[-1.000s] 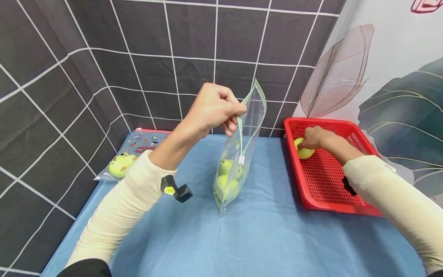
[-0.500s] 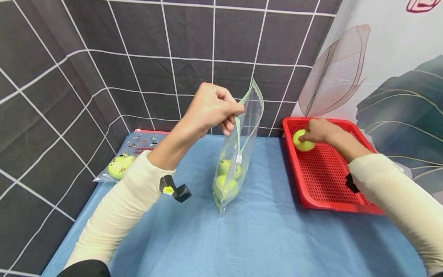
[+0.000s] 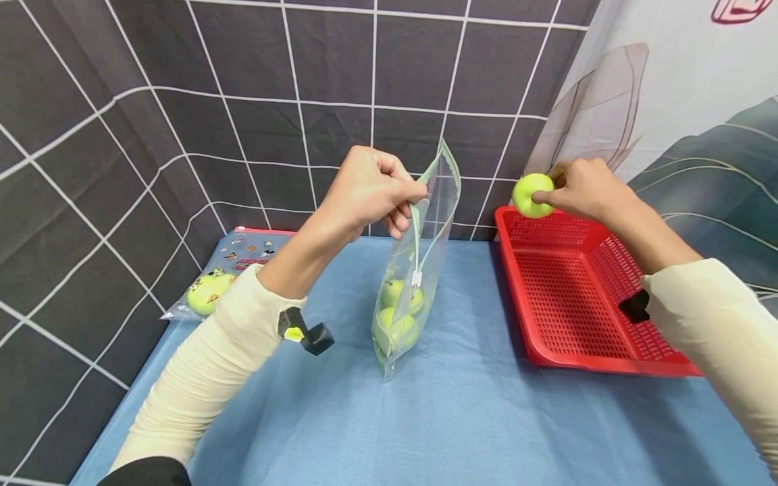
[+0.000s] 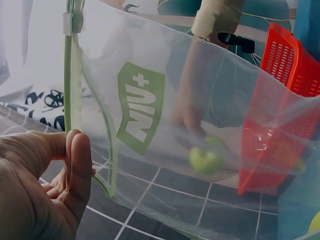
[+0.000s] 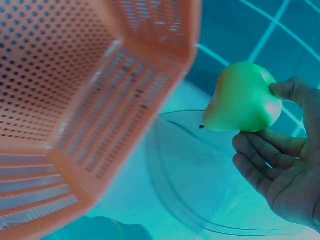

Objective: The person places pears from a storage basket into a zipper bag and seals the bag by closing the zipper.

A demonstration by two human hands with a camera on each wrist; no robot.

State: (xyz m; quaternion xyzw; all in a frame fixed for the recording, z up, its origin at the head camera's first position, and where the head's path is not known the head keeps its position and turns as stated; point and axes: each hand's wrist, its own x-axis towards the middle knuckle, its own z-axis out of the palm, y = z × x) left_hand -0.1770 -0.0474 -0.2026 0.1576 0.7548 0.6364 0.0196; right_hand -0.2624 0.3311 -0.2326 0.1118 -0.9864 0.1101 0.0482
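My left hand [image 3: 379,192] pinches the top edge of a clear slider zip bag [image 3: 434,233] with pale green trim, whose mouth gapes toward the right. Green fruits [image 3: 396,329] lie at the bag's bottom on the cloth. A green label [image 4: 141,107] shows on the bag in the left wrist view. My right hand [image 3: 586,189] grips a yellow-green pear [image 3: 532,196] between thumb and fingers, above the far rim of a red plastic basket [image 3: 527,337]. The pear's tapered shape and stem end are plain in the right wrist view.
At the far left of the blue cloth [image 3: 462,418] lies another zip bag [image 3: 243,246] with a red top and cartoon prints, holding a yellow-green fruit [image 3: 209,293]. A dark tiled-pattern backdrop [image 3: 334,135] closes off the back and left.
My right hand has lifted the pear up out of the red basket to above its far rim. The left hand and the bag have hardly moved.
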